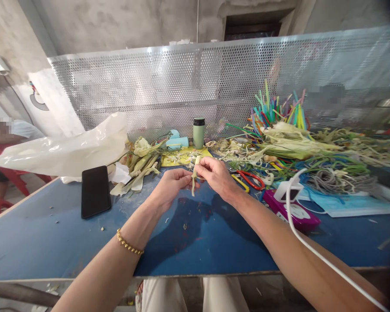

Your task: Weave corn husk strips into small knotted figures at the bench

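Note:
Between my two hands is a thin, pale yellow-green strip of corn husk (194, 177), held above the blue table. My left hand (175, 180) pinches its lower part, and a short tail hangs below the fingers. With thumb and forefinger, my right hand (212, 173) grips the upper part, whose end sticks up past the fingertips. The strip looks knotted or folded in the middle, but the fingers partly hide it. Just beyond the hands, husk scraps lie on a yellow sheet (169, 159).
A black phone (95, 191) and corn husks (144, 167) lie left. Scissors with red handles (251, 180), a purple device (292, 212) and a white cable (290, 203) are right. A green bottle (199, 133) stands behind, before a perforated metal screen (169, 86). Another person (16, 130) sits far left.

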Demonstrator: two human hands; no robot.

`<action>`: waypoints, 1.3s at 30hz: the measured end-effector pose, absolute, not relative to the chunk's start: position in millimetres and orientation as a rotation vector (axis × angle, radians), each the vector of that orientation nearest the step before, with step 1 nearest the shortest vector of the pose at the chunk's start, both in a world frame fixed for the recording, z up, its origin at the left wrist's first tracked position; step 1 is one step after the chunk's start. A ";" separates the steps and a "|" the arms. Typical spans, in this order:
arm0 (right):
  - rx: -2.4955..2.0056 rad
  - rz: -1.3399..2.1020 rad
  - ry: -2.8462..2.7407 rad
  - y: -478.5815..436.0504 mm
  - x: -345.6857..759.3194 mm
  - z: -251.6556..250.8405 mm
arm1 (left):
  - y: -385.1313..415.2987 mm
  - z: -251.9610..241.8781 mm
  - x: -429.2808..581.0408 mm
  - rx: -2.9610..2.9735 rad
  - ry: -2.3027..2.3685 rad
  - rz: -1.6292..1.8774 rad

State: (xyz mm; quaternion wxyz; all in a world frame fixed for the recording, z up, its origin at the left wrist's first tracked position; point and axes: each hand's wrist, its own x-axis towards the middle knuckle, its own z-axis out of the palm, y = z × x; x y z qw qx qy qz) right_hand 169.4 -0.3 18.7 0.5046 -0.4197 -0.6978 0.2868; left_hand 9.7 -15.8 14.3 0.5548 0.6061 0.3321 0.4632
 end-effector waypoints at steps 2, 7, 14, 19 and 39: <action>-0.998 0.789 -1.698 1.1 170.2 17.3 | -16.1 14.8 10.7 1.427 0.801 1.135; -0.958 0.964 -1.767 0.7 172.8 17.9 | -15.0 14.9 10.4 1.451 0.835 1.200; -0.979 0.701 -1.880 2.4 172.5 15.1 | -4.9 10.5 4.5 1.667 0.991 1.271; -0.979 0.591 -1.917 2.8 172.0 11.8 | -5.0 10.9 3.8 1.818 1.038 1.279; -0.932 0.665 -1.770 -2.5 165.2 13.9 | -7.8 14.6 2.9 1.812 1.056 1.346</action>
